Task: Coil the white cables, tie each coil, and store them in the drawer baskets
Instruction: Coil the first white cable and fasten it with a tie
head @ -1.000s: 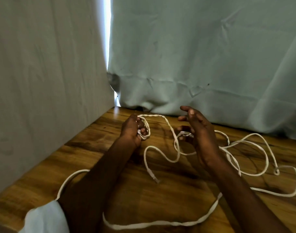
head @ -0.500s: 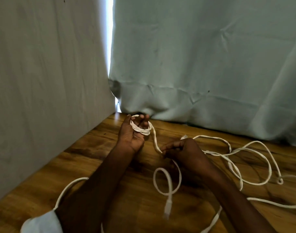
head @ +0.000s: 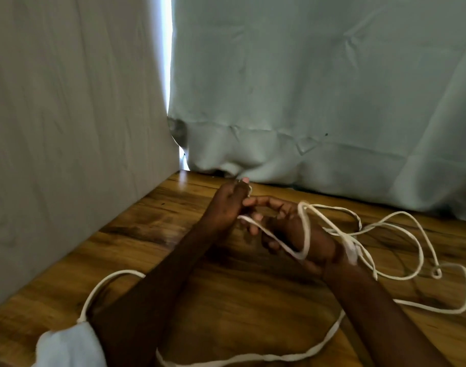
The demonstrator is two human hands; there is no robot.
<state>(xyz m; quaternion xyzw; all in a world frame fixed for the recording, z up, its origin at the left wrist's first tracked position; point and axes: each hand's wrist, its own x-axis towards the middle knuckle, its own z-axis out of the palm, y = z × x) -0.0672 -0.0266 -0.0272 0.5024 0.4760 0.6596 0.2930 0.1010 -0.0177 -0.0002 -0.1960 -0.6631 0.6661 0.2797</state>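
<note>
A long white cable (head: 401, 221) lies in loose loops on the wooden table (head: 152, 234), running right of my hands and back along the near edge. My left hand (head: 223, 207) is raised at the table's far middle and grips a small coil of the cable, mostly hidden behind its fingers. My right hand (head: 298, 229) sits close beside it, fingers reaching toward the left hand. A loop of cable runs from the left hand around the back of my right hand and wrist. The cable's plug end hangs blurred by my right wrist.
A grey cloth wall (head: 67, 128) stands along the table's left side and a pale green curtain (head: 319, 88) hangs along the far edge. A light sleeve (head: 67, 345) shows at my left elbow. No drawer or basket is in view.
My right hand rose from the table and moved left to meet the left hand, carrying a cable loop over its wrist. The free plug end swung from the table's middle to my right wrist.
</note>
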